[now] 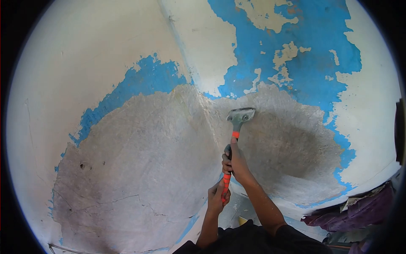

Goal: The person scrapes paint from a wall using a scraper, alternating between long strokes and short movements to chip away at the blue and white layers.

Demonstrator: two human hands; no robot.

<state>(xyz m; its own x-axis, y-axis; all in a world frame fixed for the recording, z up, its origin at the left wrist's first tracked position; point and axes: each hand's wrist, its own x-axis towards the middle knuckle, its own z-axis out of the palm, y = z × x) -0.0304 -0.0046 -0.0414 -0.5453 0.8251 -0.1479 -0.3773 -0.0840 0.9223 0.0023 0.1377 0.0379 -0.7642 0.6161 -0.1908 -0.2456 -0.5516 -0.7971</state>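
A long-handled wall scraper (241, 116) with a wide metal head and an orange-and-black handle is held upright in front of the wall. Its blade edge lies at the bare grey plaster (277, 106), just right of the room corner. My right hand (237, 163) wraps round the upper handle, thumb pointing up along it. Lower down, my left hand (218, 195) grips the orange end of the same handle. Blue paint (313, 72) shows above the blade, with ragged edges of cream coating (207, 38) around it.
Left of the corner, another large bare patch (139, 156) has cracks and small holes, bordered by a blue strip (144, 80). Dark purple cloth (359, 210) lies bunched at the lower right. A dark object (399, 131) stands at the right edge.
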